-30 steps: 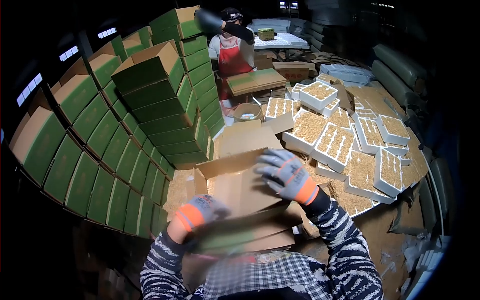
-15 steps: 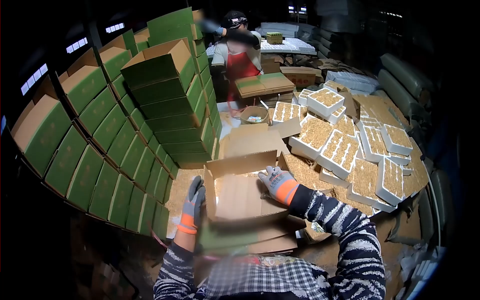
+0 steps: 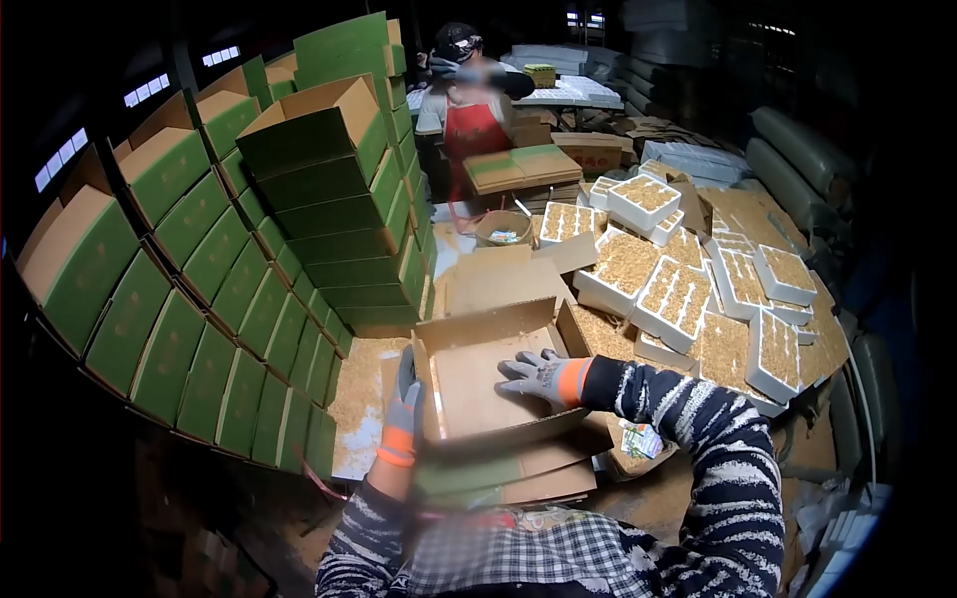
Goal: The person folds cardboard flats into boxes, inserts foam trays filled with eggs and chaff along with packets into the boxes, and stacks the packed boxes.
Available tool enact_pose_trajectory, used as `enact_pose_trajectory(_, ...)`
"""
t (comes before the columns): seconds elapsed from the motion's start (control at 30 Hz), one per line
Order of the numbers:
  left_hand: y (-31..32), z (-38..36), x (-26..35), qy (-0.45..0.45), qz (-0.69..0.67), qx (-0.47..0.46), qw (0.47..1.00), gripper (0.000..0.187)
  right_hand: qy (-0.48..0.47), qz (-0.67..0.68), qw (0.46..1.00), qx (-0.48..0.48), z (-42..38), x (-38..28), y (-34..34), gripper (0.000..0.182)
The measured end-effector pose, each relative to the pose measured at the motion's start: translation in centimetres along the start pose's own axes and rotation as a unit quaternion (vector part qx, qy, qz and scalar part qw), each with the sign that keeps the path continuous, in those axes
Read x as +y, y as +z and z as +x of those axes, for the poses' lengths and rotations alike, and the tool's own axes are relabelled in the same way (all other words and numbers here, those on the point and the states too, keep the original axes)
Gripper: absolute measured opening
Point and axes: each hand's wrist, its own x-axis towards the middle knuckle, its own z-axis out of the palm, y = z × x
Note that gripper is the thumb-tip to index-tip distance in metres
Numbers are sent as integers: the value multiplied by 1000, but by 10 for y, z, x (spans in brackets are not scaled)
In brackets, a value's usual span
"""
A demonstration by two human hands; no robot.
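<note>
An open-topped cardboard box (image 3: 493, 431) stands in front of me, with a flat brown cardboard sheet (image 3: 480, 369) lying across its inside. My right hand (image 3: 535, 379), in a grey glove with an orange cuff, reaches over the box's right side. Its fingers are spread and rest on that sheet. Gloved the same way, my left hand (image 3: 405, 404) lies upright along the outside of the left wall, fingers stretched out. Under the box is a pile of flattened green and brown cartons (image 3: 518, 473).
Tall stacks of green boxes (image 3: 329, 189) rise on the left. White foam trays filled with tan grain-like material (image 3: 671, 299) are heaped on the right. A basket (image 3: 503, 229) sits behind my box. Farther back, a person in a red apron (image 3: 474, 130) stands by folded cartons (image 3: 523, 169).
My right hand has moved lower and leftward inside the box, and the sheet lies flatter. My left hand has shifted slightly right against the wall. The other person's arm has swung inward.
</note>
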Motion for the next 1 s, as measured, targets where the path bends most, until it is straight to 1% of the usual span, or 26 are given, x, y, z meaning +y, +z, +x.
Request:
enact_pose_trajectory(0.03, 5, -2, -2, 37, -45, -6, 998, 64, 2, 1, 1000, -2, 0, 5, -2, 82)
enact_pose_trajectory(0.07, 8, -2, 0, 77, -89, -14, 993, 64, -93, 59, 992, 68, 1, 13, -5, 75)
enact_pose_trajectory(0.1, 6, -2, 1, 78, -87, -18, 993, 64, -187, 115, 966, 138, 3, 20, -10, 69)
enact_pose_trajectory(0.13, 1, -5, 0, 76, -107, -9, 991, 59, -129, 143, 952, 238, -17, 10, -32, 58)
enact_pose_trajectory(0.17, -6, -9, -3, 73, -127, 2, 989, 55, -89, 157, 931, 317, -37, 3, -54, 57)
enact_pose_trajectory(0.2, -19, -12, -16, 71, -129, 2, 989, 55, 18, 241, 882, 405, -46, 14, -46, 58)
enact_pose_trajectory(0.23, -32, -16, -24, 65, -86, -17, 994, 56, 86, 229, 844, 478, -66, 15, -51, 67)
enact_pose_trajectory(0.27, -45, -19, -30, 166, 179, -59, 968, 61, 128, 355, 769, 516, -74, 26, -34, 80)
enact_pose_trajectory(0.3, -53, -25, -24, 283, 411, -47, 865, 67, 138, 476, 720, 486, -80, 46, -3, 90)
enact_pose_trajectory(0.33, -53, -18, -48, 281, 411, -44, 866, 67, 196, 579, 693, 382, -83, 59, 30, 97)
enact_pose_trajectory(0.37, -56, -3, -90, 254, 386, -121, 879, 70, 230, 610, 703, 285, -77, 62, 60, 109)
enact_pose_trajectory(0.4, -36, -5, -86, 163, 312, -120, 928, 70, 257, 609, 712, 235, -63, 52, 78, 112)
enact_pose_trajectory(0.43, -16, -9, -80, 74, 230, -102, 965, 70, 266, 574, 747, 206, -52, 36, 84, 113)
enact_pose_trajectory(0.47, 25, -21, -45, -77, 87, 0, 993, 67, 273, 536, 779, 177, -41, 19, 89, 113)
enact_pose_trajectory(0.53, 5, -8, -136, -13, 65, 40, 997, 67, 328, 384, 831, 234, -22, 24, 125, 114)
enact_pose_trajectory(0.57, 5, -4, -142, 14, 122, 41, 992, 64, 275, 459, 797, 281, -29, 12, 124, 111)
enact_pose_trajectory(0.6, 3, -7, -136, 19, 125, 35, 991, 66, 214, 528, 755, 325, -37, -1, 103, 109)
enact_pose_trajectory(0.67, 15, -10, -97, -9, 36, -24, 999, 71, 151, 656, 618, 407, -38, -27, 75, 105)
enact_pose_trajectory(0.7, 24, -6, -63, -11, -10, -58, 998, 73, 154, 689, 558, 437, -41, -39, 44, 104)
enact_pose_trajectory(0.73, 32, -3, -23, 0, -51, -95, 994, 76, 152, 689, 533, 467, -36, -23, 48, 98)
enact_pose_trajectory(0.8, 35, 17, 62, 56, -90, -138, 985, 83, 89, 688, 531, 487, -48, -12, -8, 89)
enact_pose_trajectory(0.87, 14, 55, 120, 132, -113, -124, 977, 91, 38, 674, 519, 524, -54, -3, -70, 83)
enact_pose_trajectory(0.9, -15, 94, 121, 270, -131, -163, 940, 85, 26, 658, 500, 563, -52, 6, -94, 79)
enact_pose_trajectory(0.93, -44, 125, 143, 388, 7, -72, 919, 73, 14, 640, 479, 600, -49, 18, -118, 76)
enact_pose_trajectory(0.97, -83, 169, 202, 381, 15, 119, 917, 63, -9, 625, 465, 627, -38, 39, -155, 73)
enact_pose_trajectory(1.0, -112, 201, 220, 412, -101, 154, 892, 67, -35, 612, 448, 651, -34, 60, -188, 70)
